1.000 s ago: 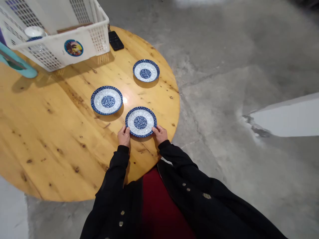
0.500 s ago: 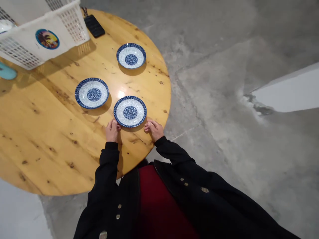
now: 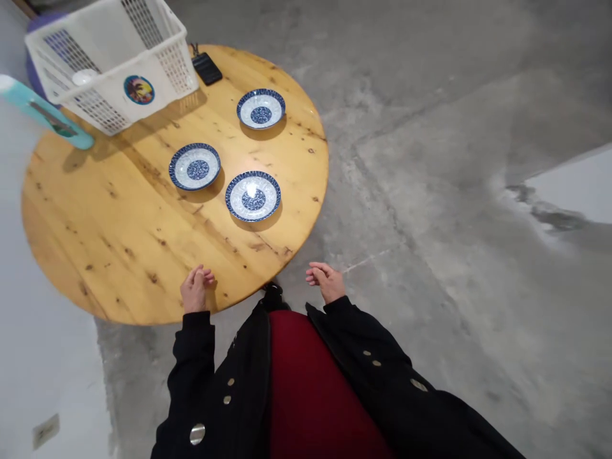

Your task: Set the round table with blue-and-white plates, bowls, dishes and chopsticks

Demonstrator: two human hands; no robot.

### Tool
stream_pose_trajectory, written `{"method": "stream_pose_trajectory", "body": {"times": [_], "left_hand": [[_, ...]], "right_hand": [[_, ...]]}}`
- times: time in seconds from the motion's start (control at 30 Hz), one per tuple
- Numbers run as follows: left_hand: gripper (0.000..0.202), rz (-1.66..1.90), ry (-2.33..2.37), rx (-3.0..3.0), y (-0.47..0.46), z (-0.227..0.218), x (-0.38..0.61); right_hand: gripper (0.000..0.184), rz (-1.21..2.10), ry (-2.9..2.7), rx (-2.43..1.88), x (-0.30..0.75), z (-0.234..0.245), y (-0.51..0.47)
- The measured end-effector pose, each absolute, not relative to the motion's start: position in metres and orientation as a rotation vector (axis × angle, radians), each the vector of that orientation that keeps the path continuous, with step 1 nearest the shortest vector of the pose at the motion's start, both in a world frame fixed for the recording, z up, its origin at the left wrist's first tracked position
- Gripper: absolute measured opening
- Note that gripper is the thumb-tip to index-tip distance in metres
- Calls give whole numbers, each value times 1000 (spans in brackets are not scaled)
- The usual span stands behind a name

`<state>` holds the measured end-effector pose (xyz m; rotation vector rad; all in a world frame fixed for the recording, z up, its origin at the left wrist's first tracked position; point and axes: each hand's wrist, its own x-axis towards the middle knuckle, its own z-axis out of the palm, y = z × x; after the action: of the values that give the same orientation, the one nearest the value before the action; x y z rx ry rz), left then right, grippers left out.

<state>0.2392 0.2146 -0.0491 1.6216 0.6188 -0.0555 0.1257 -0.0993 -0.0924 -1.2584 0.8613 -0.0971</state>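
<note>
The left hand (image 3: 196, 289) is over the near edge of the round wooden worktop (image 3: 138, 258), fingers loosely curled and half open, with nothing held. The right hand (image 3: 327, 282) is in a similar loose curl, also holding nothing, just off the worktop's right edge with the concrete floor (image 3: 411, 140) below it. Both hands are apart from the near plate (image 3: 253, 196), which lies flat toward the worktop's right side, blue-rimmed with a blue centre. Just left of it and a little farther is the left plate (image 3: 194, 167); the far plate (image 3: 261, 109) lies beyond them both. All three have the same pattern, face up and not touching.

At the far left of the worktop is a white basket (image 3: 162, 89) with a round palm-tree sticker (image 3: 139, 90) and a white rounded item (image 3: 85, 77) inside. A black phone-like object (image 3: 207, 68) lies right of the basket; a teal object (image 3: 57, 118) stands out left of it.
</note>
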Motion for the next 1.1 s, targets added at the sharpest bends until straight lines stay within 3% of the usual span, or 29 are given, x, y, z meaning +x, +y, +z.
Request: {"method": "stream_pose_trajectory", "body": {"times": [0.47,0.8,1.1], "left_hand": [[46,32,880,1580,268,-41,45],[30,-9,732,1527,294,-42,64],[42,77,807,1617,467,-42,64]], "right_hand": [[33,282,437,-1316,79,-75,-6],[34,99,579,-1392,68,-70,11],[31,125,584,-1313,83,-68,169]]}}
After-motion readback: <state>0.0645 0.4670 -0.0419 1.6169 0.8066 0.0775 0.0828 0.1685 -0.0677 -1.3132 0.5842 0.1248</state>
